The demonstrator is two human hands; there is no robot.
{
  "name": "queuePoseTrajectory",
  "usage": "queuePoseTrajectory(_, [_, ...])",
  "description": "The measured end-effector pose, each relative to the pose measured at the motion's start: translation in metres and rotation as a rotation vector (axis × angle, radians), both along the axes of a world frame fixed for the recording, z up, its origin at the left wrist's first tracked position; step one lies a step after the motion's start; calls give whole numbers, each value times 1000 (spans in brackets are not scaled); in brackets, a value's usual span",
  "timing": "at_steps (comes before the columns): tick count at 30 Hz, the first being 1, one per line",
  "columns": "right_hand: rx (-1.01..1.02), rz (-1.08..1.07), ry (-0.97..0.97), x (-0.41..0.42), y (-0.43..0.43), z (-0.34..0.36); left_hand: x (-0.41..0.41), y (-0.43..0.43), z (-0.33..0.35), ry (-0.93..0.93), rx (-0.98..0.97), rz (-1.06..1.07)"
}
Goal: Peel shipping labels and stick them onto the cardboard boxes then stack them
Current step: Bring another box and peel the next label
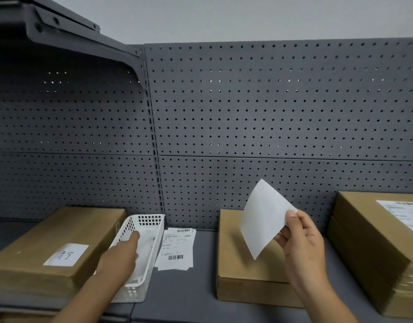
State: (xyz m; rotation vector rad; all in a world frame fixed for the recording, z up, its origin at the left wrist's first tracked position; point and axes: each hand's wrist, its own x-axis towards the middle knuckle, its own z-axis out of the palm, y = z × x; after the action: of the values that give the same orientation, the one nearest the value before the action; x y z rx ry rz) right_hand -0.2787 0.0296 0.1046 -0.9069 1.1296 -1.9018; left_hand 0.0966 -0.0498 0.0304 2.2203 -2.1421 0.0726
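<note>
Right hand (303,248) pinches shipping label (263,217) by upper right corner, thumb on near face. Label held in air above middle cardboard box (238,264), apart from it. Long axis near upright, top corner toward pegboard (270,113), sheet slightly bowed, blank side toward camera.

Left hand (121,252) reaches into white basket (152,216), fingers stretched forward over white paper inside, curled round nothing visible.

Printed label stack (177,248) lies flat between basket and box.
</note>
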Motion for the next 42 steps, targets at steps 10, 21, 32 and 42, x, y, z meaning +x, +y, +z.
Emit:
queuePoseTrajectory(10, [-14,-17,34,2,-2,-3,4,-21,-15,-48,331,38])
queuePoseTrajectory(21, [-43,-35,110,-14,-2,-4,-55,-5,47,262,-251,1])
queuePoseTrajectory(32, [-173,44,227,-16,8,13,-164,38,85,1477,112,-217])
queuePoseTrajectory(42, [-253,230,757,-26,21,-4,-198,46,90,1994,476,-111])
